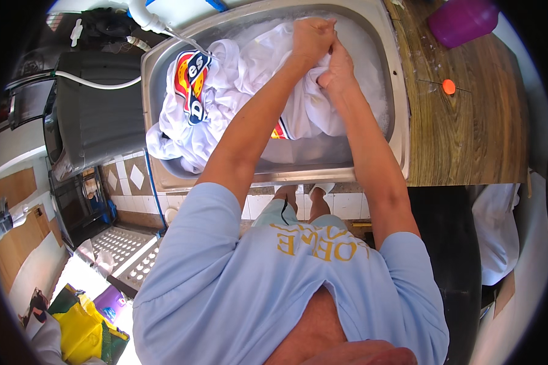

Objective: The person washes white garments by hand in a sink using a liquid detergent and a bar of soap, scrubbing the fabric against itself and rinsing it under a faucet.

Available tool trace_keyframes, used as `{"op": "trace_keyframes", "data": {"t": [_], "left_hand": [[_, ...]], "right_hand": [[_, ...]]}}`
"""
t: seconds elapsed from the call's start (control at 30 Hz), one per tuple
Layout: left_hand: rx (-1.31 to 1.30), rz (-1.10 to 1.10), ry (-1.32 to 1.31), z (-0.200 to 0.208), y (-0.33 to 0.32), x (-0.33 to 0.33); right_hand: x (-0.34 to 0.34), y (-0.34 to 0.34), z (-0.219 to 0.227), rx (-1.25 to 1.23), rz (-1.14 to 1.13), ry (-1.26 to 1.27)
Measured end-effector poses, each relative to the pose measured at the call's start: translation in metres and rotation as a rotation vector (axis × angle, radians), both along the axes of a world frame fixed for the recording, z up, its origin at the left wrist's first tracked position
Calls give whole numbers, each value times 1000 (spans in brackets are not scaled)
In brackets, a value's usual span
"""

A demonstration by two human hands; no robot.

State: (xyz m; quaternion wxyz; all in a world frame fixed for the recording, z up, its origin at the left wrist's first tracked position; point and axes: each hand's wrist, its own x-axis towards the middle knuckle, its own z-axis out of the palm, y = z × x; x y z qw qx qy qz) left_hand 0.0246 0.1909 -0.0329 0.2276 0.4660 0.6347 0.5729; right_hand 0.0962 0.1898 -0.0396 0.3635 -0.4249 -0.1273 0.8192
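A white garment point(249, 73) with a colourful printed logo in red, yellow and dark blue lies bunched and wet in a metal sink point(399, 131). Cloudy, sudsy water point(368, 79) surrounds it. Over the sink's far right part, my left hand point(312, 41) is closed, its fingertips meeting those of my right hand point(340, 66). A fold of the white cloth rises between and below my wrists, and both hands grip it. My fingers partly hide the pinched cloth.
From a white tap point(143, 15) at the upper left, a thin stream of water runs onto the garment. A wooden counter point(469, 137) adjoins the sink's right side, bearing a purple container point(463, 22) and a small orange object point(449, 86). Left of the sink is a dark covered surface point(100, 109).
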Motion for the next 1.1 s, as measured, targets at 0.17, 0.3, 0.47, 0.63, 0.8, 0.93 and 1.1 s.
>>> {"op": "trace_keyframes", "data": {"t": [0.17, 0.3, 0.47, 0.63, 0.8, 0.93, 1.1], "left_hand": [[167, -19, 196, -4, 6, 10], [163, 114, 184, 3, 4, -12], [-167, 44, -19, 14, -7, -56], [-320, -105, -91, 21, -22, -62], [-200, -398, 367, 14, -43, -68], [-268, -229, 676, -5, -43, -60], [-220, -90, 423, -22, -42, -60]], "right_hand": [[31, 18, -48, 179, 144, 733], [11, 10, -2, 12, -9, 87], [24, 27, 2, 19, -143, 102], [28, 31, 7, 81, -155, -101], [37, 39, -4, 818, 84, -901], [32, 43, -33, 1240, 45, -1181], [25, 50, -39, 987, 42, -966]]}}
